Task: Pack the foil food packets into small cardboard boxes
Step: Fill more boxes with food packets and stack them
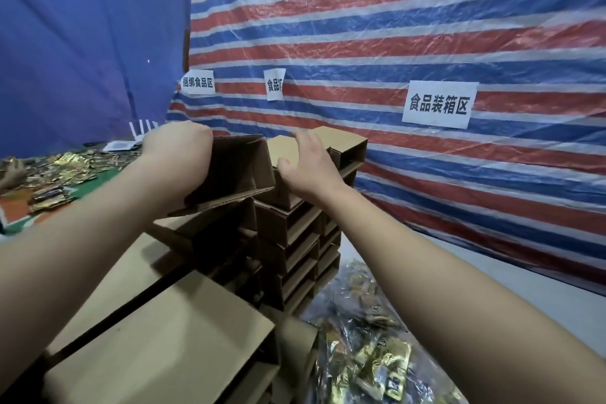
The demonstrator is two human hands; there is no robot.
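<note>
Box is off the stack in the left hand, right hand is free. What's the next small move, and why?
Probably bring the right hand, open above the stack, across to steady the open box the left hand holds; it looks empty, and the foil packets lie lower right.

Two hands [308, 167], three signs [439, 104], perhaps twenty boxes [288, 226].

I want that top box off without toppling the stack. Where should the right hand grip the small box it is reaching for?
Judging by its pose, the right hand should clamp the top small box across its two side walls from above. It sits highest on the box stack, top face bare. Lift straight up; the left hand already holds the open box beside it.
</note>
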